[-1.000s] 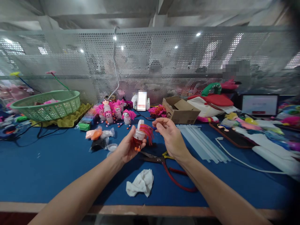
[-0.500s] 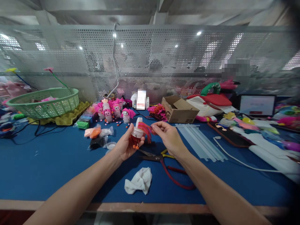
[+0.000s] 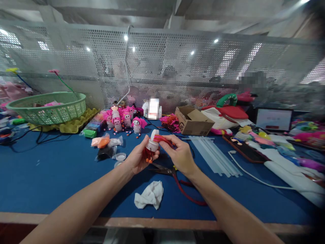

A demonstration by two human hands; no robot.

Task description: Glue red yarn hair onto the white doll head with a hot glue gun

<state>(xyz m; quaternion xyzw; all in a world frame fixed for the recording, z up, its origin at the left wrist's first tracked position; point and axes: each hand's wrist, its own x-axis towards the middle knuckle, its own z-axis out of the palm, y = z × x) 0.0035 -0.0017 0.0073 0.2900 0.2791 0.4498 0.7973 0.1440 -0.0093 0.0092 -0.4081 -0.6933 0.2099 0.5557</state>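
My left hand is closed around a small white doll body with a round white head and orange beads hanging below. Red and pink yarn strands lie against the side of the head, pinched by my right hand. Below the hands, scissors with red and yellow handles rest on the blue table. A crumpled white tissue lies nearer the front edge.
Finished pink-haired dolls stand at the back, beside clay packets. A green basket is far left. Behind my right hand are a cardboard box and pale glue sticks. A white cable curves at the right.
My right hand has moved closer to the doll's head and now grips the yarn near it, where the strands hung loose before. The view has shifted slightly.
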